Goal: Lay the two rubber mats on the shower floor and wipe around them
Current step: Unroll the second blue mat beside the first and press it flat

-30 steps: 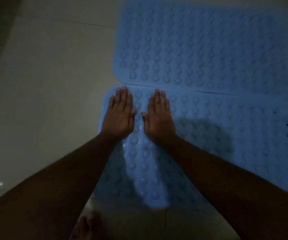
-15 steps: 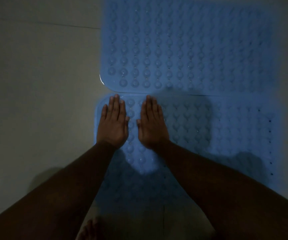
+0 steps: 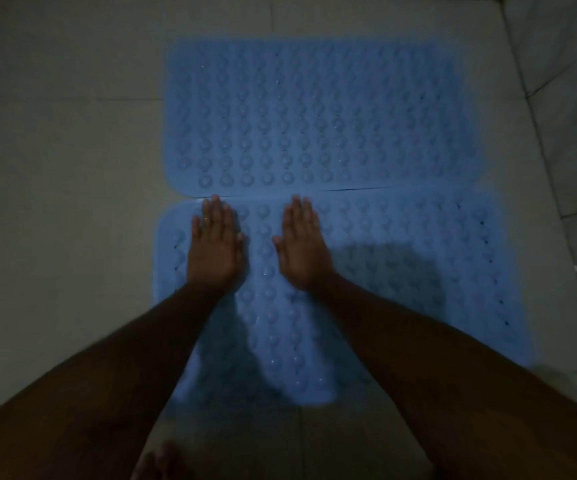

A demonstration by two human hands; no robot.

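Two blue rubber mats with rows of round bumps lie flat on the dim tiled floor, edge to edge. The far mat [image 3: 314, 116] sits beyond the near mat [image 3: 401, 271]. My left hand [image 3: 215, 245] rests palm down on the near mat's far left corner, fingers straight and together, fingertips at the seam between the mats. My right hand [image 3: 302, 245] lies flat on the same mat a little to the right, also reaching the seam. Neither hand holds anything. My forearms hide part of the near mat.
Pale floor tiles [image 3: 65, 202] surround the mats. A wall or raised ledge [image 3: 557, 81] runs along the right. My bare foot [image 3: 162, 462] shows at the bottom edge. The light is low.
My hands have spread apart on the near mat, the right one moving rightward. The view has pulled back, and both mats show more fully.
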